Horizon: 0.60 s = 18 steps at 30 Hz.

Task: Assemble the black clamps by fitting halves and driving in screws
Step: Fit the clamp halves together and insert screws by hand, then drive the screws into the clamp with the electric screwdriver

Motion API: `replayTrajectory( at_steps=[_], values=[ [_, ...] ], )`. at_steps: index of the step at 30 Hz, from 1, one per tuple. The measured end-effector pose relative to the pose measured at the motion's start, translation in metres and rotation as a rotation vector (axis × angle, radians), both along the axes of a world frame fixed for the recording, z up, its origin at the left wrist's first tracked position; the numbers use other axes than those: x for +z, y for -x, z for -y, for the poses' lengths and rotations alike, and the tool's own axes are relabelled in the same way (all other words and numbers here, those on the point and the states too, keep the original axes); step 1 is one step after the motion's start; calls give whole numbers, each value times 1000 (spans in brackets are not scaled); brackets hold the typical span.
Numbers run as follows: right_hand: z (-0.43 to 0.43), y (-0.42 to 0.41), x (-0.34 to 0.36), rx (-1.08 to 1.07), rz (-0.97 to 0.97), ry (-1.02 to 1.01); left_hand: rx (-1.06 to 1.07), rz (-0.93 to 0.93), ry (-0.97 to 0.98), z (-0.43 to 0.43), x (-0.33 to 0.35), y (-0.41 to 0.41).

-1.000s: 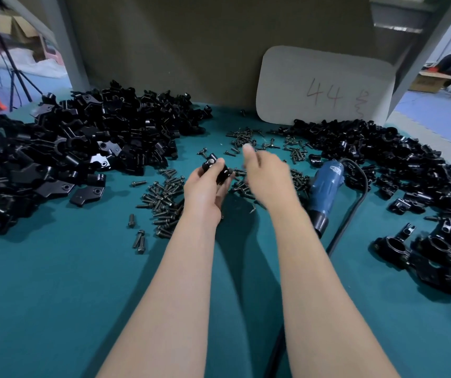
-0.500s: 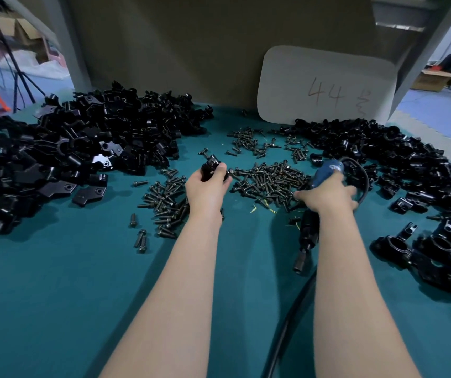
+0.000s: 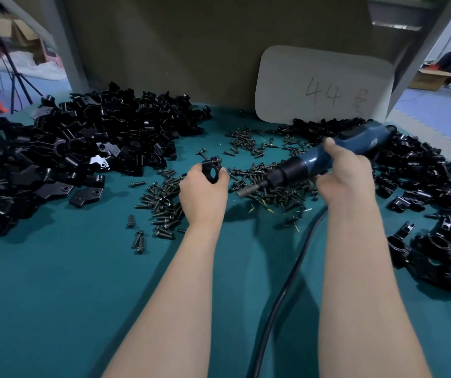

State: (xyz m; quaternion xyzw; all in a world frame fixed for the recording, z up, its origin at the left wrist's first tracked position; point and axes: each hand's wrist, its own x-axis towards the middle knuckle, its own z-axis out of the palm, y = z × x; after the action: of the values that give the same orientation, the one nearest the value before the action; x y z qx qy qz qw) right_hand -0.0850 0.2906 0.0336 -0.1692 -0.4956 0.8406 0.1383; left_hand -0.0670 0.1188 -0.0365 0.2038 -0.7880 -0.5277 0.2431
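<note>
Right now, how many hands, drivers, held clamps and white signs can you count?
Hands: 2, left hand and right hand
Driver: 1
Held clamp: 1
White sign: 1
Total: 5

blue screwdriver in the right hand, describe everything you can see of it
The screwdriver is a slim power tool: dark blue plastic-looking body, black collar, short metal bit. The right hand grips its middle, holding it above the loose screws, bit pointing left toward the clamp in the left hand, not touching it. A black cable lies on the cloth below; its join to the tool is hidden.
</note>
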Motion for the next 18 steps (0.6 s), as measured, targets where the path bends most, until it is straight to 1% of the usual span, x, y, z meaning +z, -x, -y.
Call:
replayTrajectory(
  at_steps=[3, 7, 12, 15, 18],
  values=[
    [0, 2, -5, -35, 7, 220, -2, 19, 101, 2, -1, 0],
    [3, 3, -14, -74, -36, 406, -4, 65, 195, -1, -1, 2],
    [11, 5, -21, -42, -31, 453, -14, 72, 192, -1, -2, 2],
    [15, 2, -21, 52, -55, 513, -13, 83, 195, 0, -3, 1],
    [15, -1, -20, 104, -46, 507, -18, 98, 194, 1, -4, 3]
  ],
)
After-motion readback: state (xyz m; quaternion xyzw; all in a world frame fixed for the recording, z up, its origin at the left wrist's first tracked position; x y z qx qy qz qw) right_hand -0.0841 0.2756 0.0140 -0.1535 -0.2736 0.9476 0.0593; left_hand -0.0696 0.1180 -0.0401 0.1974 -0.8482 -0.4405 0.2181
